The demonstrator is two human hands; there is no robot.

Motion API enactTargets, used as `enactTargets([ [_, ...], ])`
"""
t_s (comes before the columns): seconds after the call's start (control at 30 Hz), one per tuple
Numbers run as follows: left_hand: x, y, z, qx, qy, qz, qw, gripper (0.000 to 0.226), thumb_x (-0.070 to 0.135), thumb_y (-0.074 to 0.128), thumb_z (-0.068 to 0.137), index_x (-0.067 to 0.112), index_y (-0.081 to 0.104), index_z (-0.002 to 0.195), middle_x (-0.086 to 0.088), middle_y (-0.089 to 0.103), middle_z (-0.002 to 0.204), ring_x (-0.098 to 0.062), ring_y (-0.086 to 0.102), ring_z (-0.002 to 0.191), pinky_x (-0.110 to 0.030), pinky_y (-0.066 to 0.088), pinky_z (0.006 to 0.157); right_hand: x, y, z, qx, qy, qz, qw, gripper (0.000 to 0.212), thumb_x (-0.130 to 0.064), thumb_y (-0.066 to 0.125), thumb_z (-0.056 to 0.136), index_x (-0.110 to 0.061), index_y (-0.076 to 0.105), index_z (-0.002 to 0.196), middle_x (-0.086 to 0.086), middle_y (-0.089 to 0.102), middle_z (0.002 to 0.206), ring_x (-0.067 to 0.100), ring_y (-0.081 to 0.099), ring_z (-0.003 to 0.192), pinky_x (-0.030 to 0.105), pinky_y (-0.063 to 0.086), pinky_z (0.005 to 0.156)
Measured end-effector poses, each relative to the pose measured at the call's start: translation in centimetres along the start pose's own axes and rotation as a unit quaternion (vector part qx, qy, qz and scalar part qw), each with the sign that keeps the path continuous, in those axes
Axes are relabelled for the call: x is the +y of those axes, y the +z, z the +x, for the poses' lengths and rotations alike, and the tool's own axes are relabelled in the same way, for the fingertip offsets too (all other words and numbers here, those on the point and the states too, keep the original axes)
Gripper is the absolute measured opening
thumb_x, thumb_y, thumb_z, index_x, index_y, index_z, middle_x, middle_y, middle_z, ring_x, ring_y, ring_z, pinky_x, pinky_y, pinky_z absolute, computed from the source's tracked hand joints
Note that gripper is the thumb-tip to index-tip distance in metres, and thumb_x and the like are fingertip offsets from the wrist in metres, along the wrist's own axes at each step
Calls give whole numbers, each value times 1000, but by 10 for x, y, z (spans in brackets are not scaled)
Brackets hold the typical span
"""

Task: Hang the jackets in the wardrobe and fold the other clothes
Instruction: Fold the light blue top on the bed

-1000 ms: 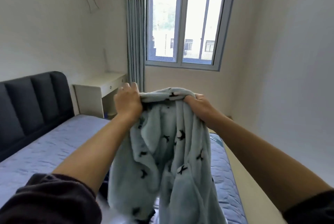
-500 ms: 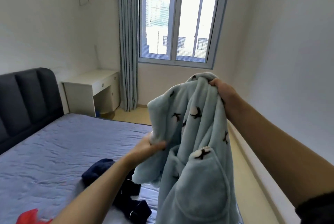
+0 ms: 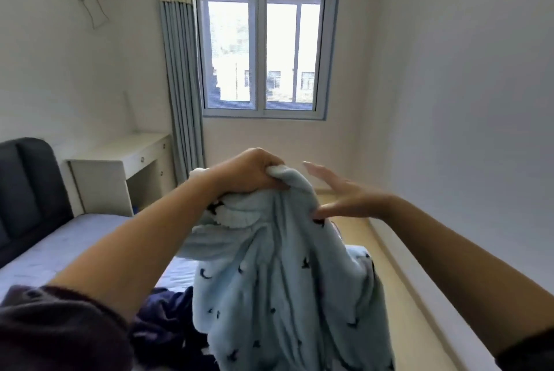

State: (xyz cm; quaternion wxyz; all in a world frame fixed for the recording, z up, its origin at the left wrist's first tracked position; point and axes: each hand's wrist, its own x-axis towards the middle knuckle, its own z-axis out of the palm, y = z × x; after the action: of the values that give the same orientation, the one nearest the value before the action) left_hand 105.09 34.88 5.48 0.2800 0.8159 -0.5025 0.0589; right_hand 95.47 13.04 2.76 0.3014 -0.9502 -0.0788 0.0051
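With your left hand (image 3: 253, 172) gripping the bunched top of the pale blue fleece garment (image 3: 278, 280), which hangs below it, and your right hand (image 3: 349, 196) spread wide just beside the fabric, find the far shoulder before pinching.

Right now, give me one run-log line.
left hand: grips light-blue fleece garment | right hand: open, beside it | garment: hangs above bed

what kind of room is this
Most likely a bedroom: a bed with a dark padded headboard, a small white desk beside it, and a curtain at the window.
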Motion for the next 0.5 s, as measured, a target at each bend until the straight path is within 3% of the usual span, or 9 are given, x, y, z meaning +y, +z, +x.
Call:
enactTargets([
  [0.07, 19, -1, 10, -5, 20, 55, 998, 11, 27, 73, 78, 19, 67, 74, 3, 64, 68, 0, 49, 63, -19, 45, 65, -11, 15, 9, 29, -54, 40, 997, 60, -31, 75, 71, -18, 54, 125, -7, 56, 117, 4, 51, 103, 23, 41, 91],
  [0.1, 22, -2, 12, 4, 15, 80, 997, 15, 32, 73, 77, 18, 67, 75, 1, 64, 69, -4, 50, 63, -21, 45, 65, -13, 20, 12, 50, -56, 85, 994, 41, -22, 72, 74, -6, 61, 109, -2, 58, 99, 7, 52, 88, 27, 44, 82],
  [0.17, 11, -5, 3, 33, -7, 102, 994, 25, 42, 75, 75, 20, 64, 78, 3, 63, 71, -10, 54, 67, -26, 44, 66, -17, 27, 15, 92, -53, 191, 976, 17, -2, 63, 83, 6, 62, 98, 5, 57, 85, 13, 52, 79, 30, 45, 74],
  [0.2, -1, -4, -7, 50, -28, 77, 995, 29, 47, 75, 74, 21, 64, 83, 4, 63, 75, -9, 57, 72, -26, 45, 67, -18, 30, 15, 116, -53, 229, 965, 13, 4, 58, 85, 5, 63, 98, 6, 59, 83, 12, 55, 76, 27, 47, 72],
  [0.27, -27, 3, -43, 102, -104, -82, 986, 51, 64, 71, 66, 26, 60, 100, 7, 65, 94, -5, 62, 87, -21, 49, 73, -20, 28, 16, 164, -60, 283, 943, 20, 8, 52, 87, -3, 63, 100, 2, 63, 82, 4, 59, 69, 18, 50, 66],
  [0.33, -56, 24, -86, 175, -180, -225, 941, 79, 79, 63, 56, 26, 54, 113, 7, 64, 109, -4, 62, 100, -22, 50, 84, -22, 21, 18, 200, -60, 323, 923, 24, 8, 49, 88, -8, 63, 101, 3, 64, 85, 6, 60, 73, 17, 51, 67],
  [0.37, -70, 39, -104, 187, -218, -272, 918, 79, 77, 61, 57, 25, 52, 115, 5, 63, 112, -8, 60, 106, -29, 48, 91, -23, 17, 20, 210, -60, 341, 914, 25, 7, 49, 88, -10, 63, 99, 4, 65, 87, 10, 60, 77, 19, 52, 68],
  [0.43, -89, 74, -129, 174, -281, -336, 882, 54, 50, 58, 68, 23, 54, 114, 2, 62, 116, -22, 55, 116, -42, 41, 102, -29, 8, 25, 221, -65, 369, 900, 27, 5, 48, 88, -15, 64, 93, 4, 66, 87, 12, 61, 77, 21, 53, 67],
  [0.5, -99, 104, -135, 119, -296, -320, 892, 54, 24, 57, 69, 15, 52, 122, -3, 57, 127, -25, 48, 125, -35, 40, 100, -39, 0, 29, 221, -75, 393, 889, 27, 5, 47, 89, -16, 64, 91, 2, 68, 82, 10, 63, 72, 21, 54, 63],
])
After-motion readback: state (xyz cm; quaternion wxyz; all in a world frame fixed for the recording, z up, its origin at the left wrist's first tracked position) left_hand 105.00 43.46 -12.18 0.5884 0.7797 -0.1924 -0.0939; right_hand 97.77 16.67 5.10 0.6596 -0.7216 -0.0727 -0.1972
